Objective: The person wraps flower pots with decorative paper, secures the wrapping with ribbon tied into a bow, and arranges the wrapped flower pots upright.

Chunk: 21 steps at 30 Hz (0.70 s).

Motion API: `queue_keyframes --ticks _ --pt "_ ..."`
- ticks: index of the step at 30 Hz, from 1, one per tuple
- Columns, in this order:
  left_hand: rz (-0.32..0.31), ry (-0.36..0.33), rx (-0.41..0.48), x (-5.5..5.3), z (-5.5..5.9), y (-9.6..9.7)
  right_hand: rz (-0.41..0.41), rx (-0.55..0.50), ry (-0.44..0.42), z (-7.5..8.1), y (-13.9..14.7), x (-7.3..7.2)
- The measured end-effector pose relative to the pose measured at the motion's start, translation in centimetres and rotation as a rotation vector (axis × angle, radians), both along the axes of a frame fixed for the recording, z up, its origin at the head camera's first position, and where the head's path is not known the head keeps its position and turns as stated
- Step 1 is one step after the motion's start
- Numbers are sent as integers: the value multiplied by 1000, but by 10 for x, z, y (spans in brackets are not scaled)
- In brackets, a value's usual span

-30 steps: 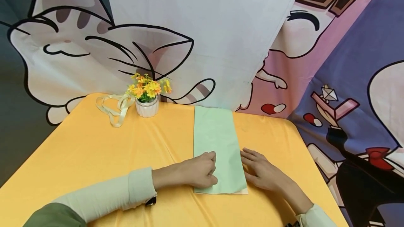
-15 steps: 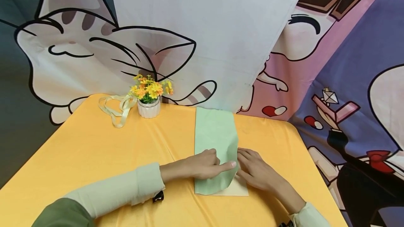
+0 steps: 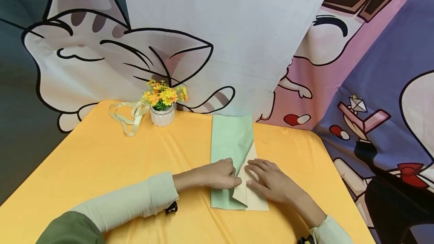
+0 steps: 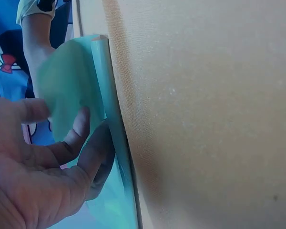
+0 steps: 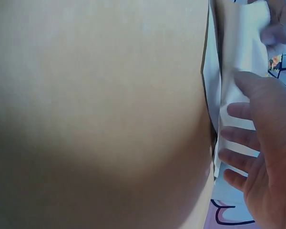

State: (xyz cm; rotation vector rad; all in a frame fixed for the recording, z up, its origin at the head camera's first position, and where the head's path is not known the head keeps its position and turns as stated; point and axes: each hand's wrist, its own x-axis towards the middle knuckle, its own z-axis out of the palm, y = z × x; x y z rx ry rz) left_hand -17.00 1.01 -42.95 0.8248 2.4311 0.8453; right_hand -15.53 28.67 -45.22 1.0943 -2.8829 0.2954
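A long folded sheet (image 3: 228,134), light green outside and cream inside, lies on the table; whether it is paper or cloth I cannot tell. Its lower right corner is turned back as a flap (image 3: 241,193), cream side up. My left hand (image 3: 217,174) pinches the flap's edge, thumb over the cream side and fingers against the green, as the left wrist view also shows. Over the uncovered cream layer (image 3: 256,202) my right hand (image 3: 271,182) lies with fingers spread and slightly bent, gripping nothing. Contact between its fingertips and the sheet is unclear.
A yellow cloth (image 3: 152,153) covers the table. At its back left stand a white pot (image 3: 162,117) of yellow flowers and a loose pale ribbon (image 3: 130,119). A printed curtain (image 3: 237,48) hangs right behind the table.
The sheet's upper layer has peeled up from its right edge and folded leftward, baring cream. My left thumb has reached out and drawn back with the edge; my right hand has shifted left.
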Motion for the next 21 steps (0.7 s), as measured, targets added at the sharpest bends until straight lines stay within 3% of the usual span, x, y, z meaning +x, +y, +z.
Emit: queue_keyframes --ticks 8,21 --pt "-62 43 16 -5 -3 -3 1 33 -126 2 12 -10" --pt "-53 20 80 -15 -10 -6 11 102 -372 16 -4 -39"
